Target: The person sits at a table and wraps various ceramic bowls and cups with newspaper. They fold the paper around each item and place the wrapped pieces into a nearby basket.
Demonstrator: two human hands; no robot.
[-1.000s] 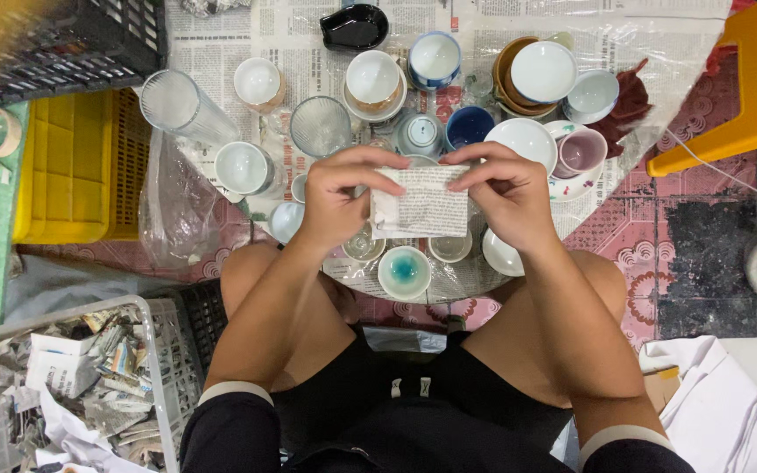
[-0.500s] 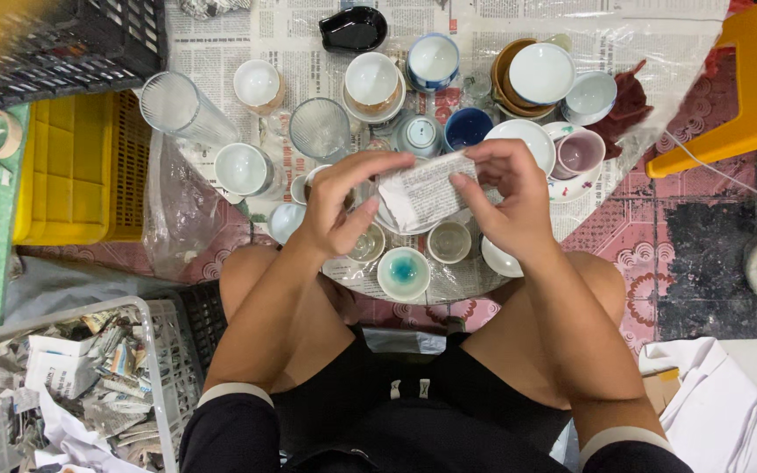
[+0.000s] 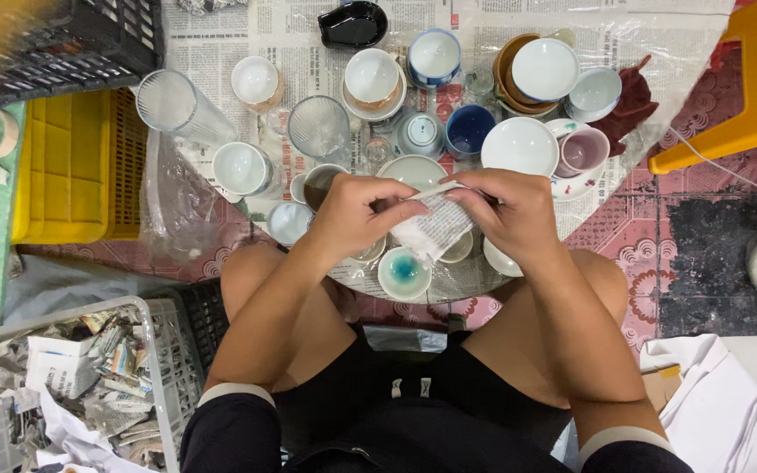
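Tilted since a second ago: newspaper piece (image 3: 435, 226), formerly flat between both hands, now slanting down-left. Left-hand fingers (image 3: 396, 210) pinch its near edge; right-hand fingers (image 3: 475, 194) pinch its upper end. Teal-centred cup (image 3: 405, 273) sits just below the paper; white bowl (image 3: 519, 145) lies beyond it.

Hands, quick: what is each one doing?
Left hand: closed, pinching the newspaper piece.
Right hand: closed, pinching the same newspaper piece.

Crumpled printed packages (image 3: 72, 377) fill the white basket (image 3: 164, 350) at lower left.
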